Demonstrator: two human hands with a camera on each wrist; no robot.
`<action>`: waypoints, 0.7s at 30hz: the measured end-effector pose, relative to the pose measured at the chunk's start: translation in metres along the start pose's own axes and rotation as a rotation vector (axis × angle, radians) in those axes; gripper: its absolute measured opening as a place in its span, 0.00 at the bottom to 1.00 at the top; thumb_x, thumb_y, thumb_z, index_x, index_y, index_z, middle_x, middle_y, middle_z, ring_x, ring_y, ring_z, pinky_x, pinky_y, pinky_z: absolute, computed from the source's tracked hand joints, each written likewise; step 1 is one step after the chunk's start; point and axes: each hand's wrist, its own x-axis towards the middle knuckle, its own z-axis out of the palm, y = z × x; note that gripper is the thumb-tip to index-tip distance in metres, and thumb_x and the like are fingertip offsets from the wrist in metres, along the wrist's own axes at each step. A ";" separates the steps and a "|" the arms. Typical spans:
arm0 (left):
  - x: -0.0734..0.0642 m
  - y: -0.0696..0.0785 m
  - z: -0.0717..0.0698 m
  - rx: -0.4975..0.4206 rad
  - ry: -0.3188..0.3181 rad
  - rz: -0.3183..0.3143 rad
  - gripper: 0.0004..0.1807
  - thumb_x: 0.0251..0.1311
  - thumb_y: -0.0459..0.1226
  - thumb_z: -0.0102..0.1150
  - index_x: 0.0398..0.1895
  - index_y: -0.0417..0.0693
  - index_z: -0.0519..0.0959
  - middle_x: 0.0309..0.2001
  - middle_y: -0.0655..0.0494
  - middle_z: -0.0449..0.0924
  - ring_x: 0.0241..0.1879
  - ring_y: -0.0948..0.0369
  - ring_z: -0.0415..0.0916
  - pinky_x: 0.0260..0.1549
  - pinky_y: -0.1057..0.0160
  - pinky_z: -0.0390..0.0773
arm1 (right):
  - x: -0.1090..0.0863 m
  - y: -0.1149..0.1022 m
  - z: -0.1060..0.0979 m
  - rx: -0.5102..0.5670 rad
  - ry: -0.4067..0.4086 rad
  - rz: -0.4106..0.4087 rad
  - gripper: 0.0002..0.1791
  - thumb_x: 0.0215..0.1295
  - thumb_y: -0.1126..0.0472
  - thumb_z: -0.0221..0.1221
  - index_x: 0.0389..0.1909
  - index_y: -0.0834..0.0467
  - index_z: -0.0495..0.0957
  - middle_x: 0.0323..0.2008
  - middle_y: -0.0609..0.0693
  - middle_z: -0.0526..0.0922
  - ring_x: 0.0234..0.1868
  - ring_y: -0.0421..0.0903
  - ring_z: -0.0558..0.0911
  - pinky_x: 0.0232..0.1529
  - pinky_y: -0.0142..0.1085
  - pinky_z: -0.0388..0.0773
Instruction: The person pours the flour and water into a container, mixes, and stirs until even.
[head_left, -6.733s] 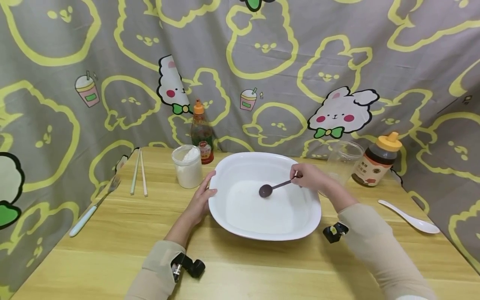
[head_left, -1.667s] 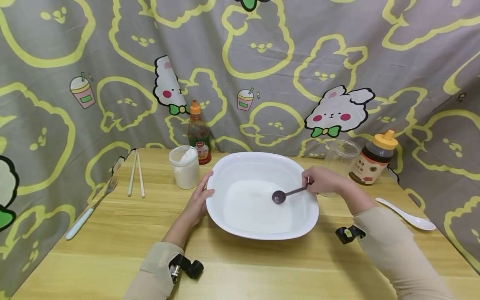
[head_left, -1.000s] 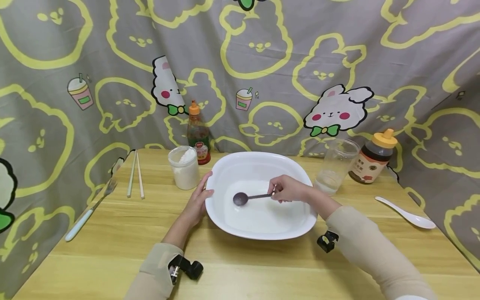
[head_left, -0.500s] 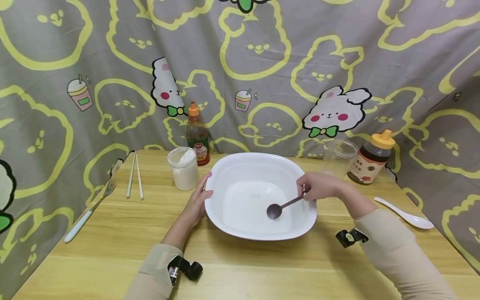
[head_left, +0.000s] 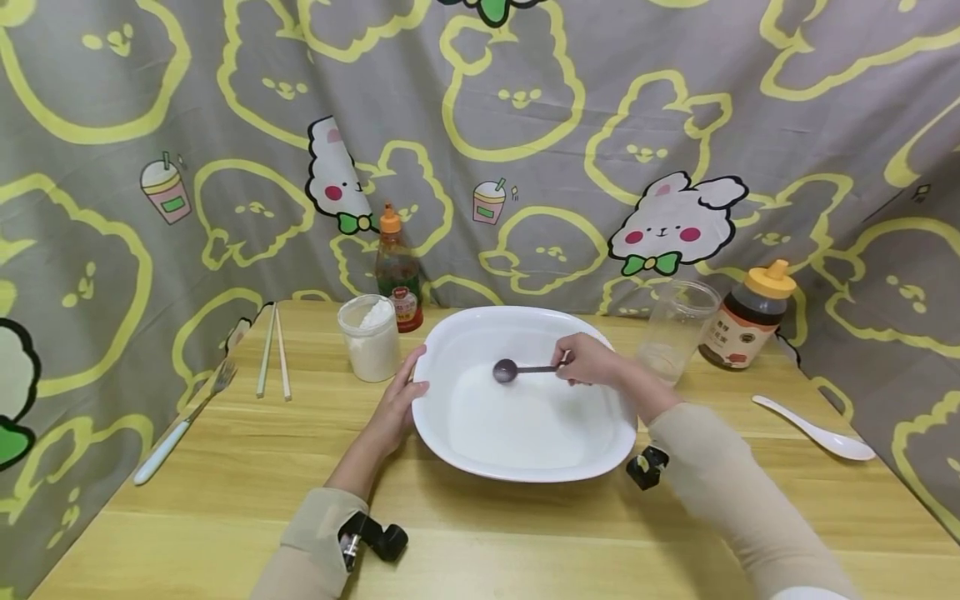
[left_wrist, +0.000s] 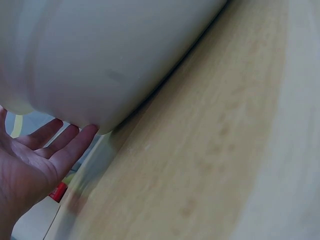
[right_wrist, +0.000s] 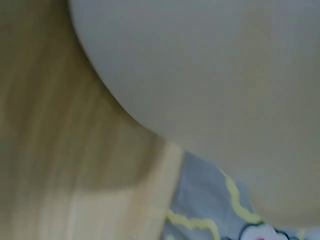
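Note:
In the head view, a white basin (head_left: 438, 442) with a whitish, milky layer at its bottom stands mid-table. My right hand (head_left: 588, 360) reaches over its right side, pinching the handle of a dark brown round-bowled spoon (head_left: 506, 371). The spoon's bowl is at the milky layer, towards the far side. My left hand (head_left: 396, 404) holds the basin's left rim, thumb at the edge. In the left wrist view the fingers (left_wrist: 75, 148) of that hand lie against the basin's outer wall. The right wrist view shows only the basin's outside (right_wrist: 200, 75), hiding the right hand.
Left of the basin are a jar of white powder (head_left: 372, 346), a red sauce bottle (head_left: 399, 275), chopsticks (head_left: 283, 354) and a fork (head_left: 187, 421). To the right stand a clear cup (head_left: 678, 325) and a yellow-capped bottle (head_left: 750, 317); a white spoon (head_left: 817, 429) lies nearer. A patterned curtain (head_left: 555, 108) closes the back.
The brown spoon sweeps about in the basin; since half a second ago it has gone left and towards the far side with my right hand. My left hand stays at the rim.

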 end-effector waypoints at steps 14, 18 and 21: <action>0.001 0.002 0.001 -0.003 0.007 -0.008 0.30 0.58 0.34 0.41 0.64 0.59 0.50 0.64 0.54 0.45 0.54 0.45 0.57 0.42 0.53 0.69 | -0.024 -0.013 0.016 0.088 -0.347 -0.112 0.03 0.51 0.72 0.55 0.28 0.65 0.74 0.11 0.50 0.72 0.10 0.38 0.62 0.12 0.27 0.58; 0.000 0.002 0.000 0.005 0.011 -0.026 0.30 0.58 0.35 0.41 0.64 0.60 0.50 0.64 0.54 0.45 0.54 0.45 0.58 0.42 0.53 0.69 | -0.041 -0.012 -0.001 -0.016 -0.385 -0.168 0.05 0.47 0.74 0.54 0.25 0.62 0.75 0.11 0.47 0.71 0.12 0.38 0.65 0.14 0.27 0.61; 0.000 0.002 0.000 0.013 0.010 -0.028 0.31 0.57 0.36 0.41 0.64 0.60 0.50 0.64 0.55 0.44 0.54 0.46 0.57 0.42 0.54 0.69 | -0.050 -0.011 -0.018 -0.108 -0.358 -0.168 0.07 0.44 0.75 0.53 0.22 0.61 0.74 0.12 0.46 0.70 0.14 0.39 0.67 0.15 0.28 0.64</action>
